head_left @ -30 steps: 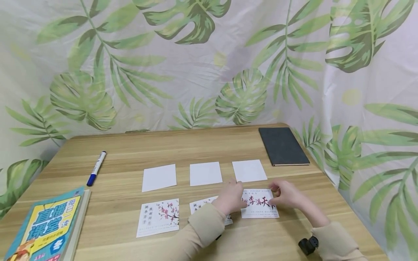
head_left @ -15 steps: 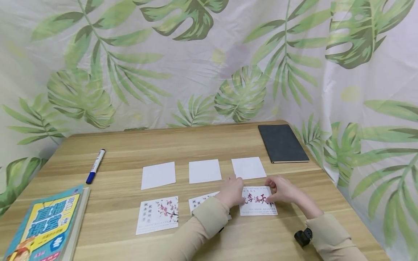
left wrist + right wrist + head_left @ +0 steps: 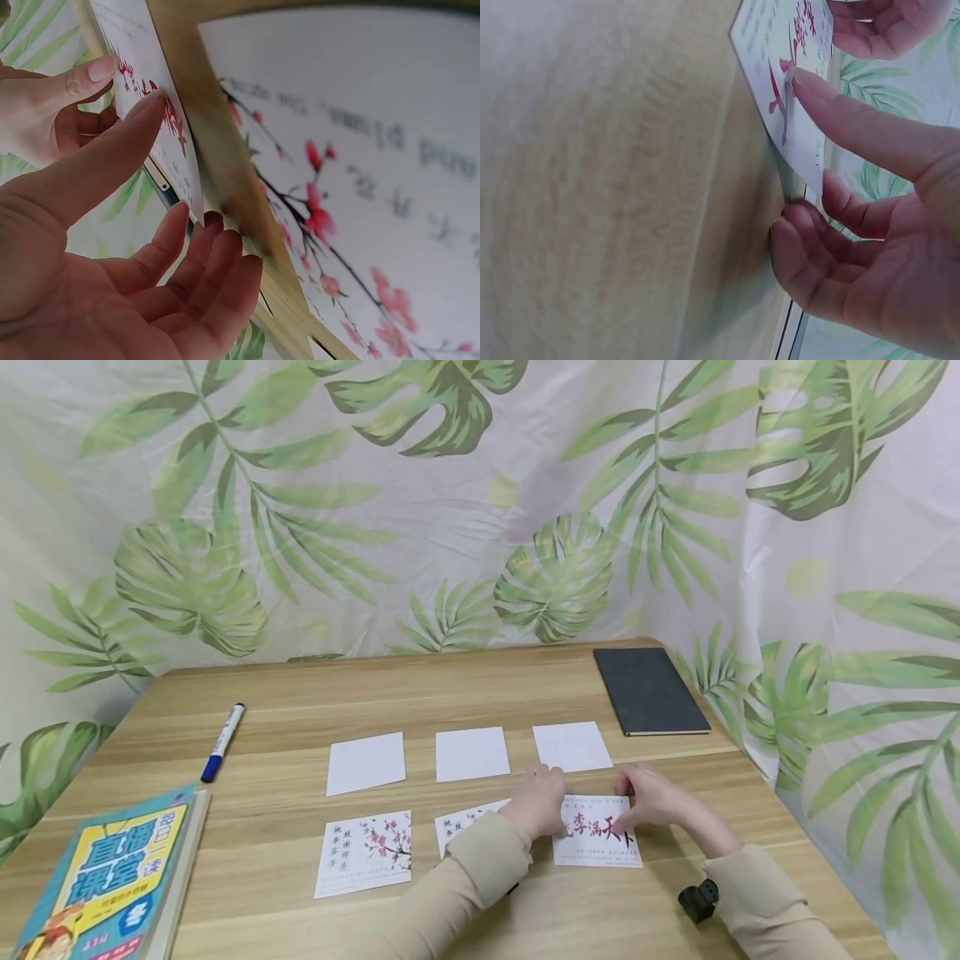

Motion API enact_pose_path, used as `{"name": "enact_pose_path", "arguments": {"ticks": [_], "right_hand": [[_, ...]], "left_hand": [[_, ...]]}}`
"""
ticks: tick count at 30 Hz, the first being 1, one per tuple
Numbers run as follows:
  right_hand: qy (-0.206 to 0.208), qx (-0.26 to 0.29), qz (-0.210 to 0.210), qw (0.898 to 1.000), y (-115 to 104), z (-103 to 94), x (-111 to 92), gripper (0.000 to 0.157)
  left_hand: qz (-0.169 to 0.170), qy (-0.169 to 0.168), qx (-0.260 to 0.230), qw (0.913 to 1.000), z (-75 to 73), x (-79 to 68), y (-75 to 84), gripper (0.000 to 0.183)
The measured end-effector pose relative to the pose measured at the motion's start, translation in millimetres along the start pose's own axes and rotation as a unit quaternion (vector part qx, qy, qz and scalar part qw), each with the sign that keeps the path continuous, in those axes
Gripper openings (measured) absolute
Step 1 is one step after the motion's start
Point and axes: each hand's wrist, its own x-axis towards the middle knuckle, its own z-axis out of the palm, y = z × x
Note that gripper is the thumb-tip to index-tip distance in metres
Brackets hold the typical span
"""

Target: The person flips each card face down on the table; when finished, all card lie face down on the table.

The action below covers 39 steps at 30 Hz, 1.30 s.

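Red-lettered square card (image 3: 597, 832), pinched between two hands at the near right of the bench (image 3: 412, 693).

The left hand (image 3: 534, 803) pinches its left edge and the right hand (image 3: 651, 795) its right, each with the thumb on the printed face and fingers behind; the card tilts, its held edges raised off the bench. Beyond it lie three blank white cards (image 3: 472, 754) in a row. To its left, a blossom-printed card (image 3: 465, 822) is partly covered by the left sleeve (image 3: 483, 860), with another blossom card (image 3: 363, 854) farther left. A dark notebook (image 3: 651, 691) rests at the far right; a white-and-blue marker (image 3: 222, 742) and a book (image 3: 108, 877) lie at the left.
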Motion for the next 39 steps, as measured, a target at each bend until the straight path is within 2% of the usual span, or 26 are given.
{"name": "enact_pose_path", "arguments": {"ticks": [3,8,15,18,21,25,28,31,33,37,39], "right_hand": [[-0.009,0.019,-0.004,1.000,1.9,-0.8,-0.1,0.043],[-0.024,0.052,0.025,0.998,2.0,-2.7,-4.0,0.038],[-0.041,0.127,0.065,0.989,5.3,-7.2,-8.6,0.029],[-0.059,0.184,0.072,0.979,7.8,-11.4,-9.5,0.028],[-0.076,0.253,0.080,0.961,9.9,-16.0,-10.3,0.028],[-0.086,0.329,0.088,0.936,10.8,-21.8,-11.6,0.030],[-0.089,0.366,0.087,0.922,10.4,-26.3,-12.7,0.032],[-0.093,0.387,0.081,0.914,9.6,-29.7,-14.4,0.036],[-0.097,0.397,0.077,0.909,8.5,-31.0,-15.4,0.040],[-0.097,0.415,0.070,0.902,5.6,-32.6,-17.6,0.049],[-0.096,0.430,0.064,0.895,3.8,-32.8,-18.2,0.048]], "left_hand": [[0.009,0.005,0.001,1.0000,0.7,-0.4,-0.7,0.058],[0.021,0.015,0.004,0.9997,1.9,-1.0,-1.1,0.057],[0.004,0.021,0.010,0.9997,5.5,-2.7,4.7,0.053],[-0.005,0.029,0.014,0.9995,7.5,-3.6,7.4,0.047],[-0.001,0.040,0.016,0.9990,8.2,-4.2,8.8,0.036],[0.038,0.048,-0.013,0.9981,7.8,-4.0,9.4,0.015],[0.068,0.043,-0.062,0.9949,8.2,-2.8,8.8,0.009],[0.081,0.028,-0.119,0.9891,8.2,-1.5,8.6,0.013],[0.084,0.011,-0.167,0.9823,7.1,-1.0,8.6,0.015],[0.088,-0.017,-0.272,0.9581,2.3,-1.3,8.8,0.016],[0.089,-0.024,-0.315,0.9448,-0.2,-1.8,8.4,0.016]]}}
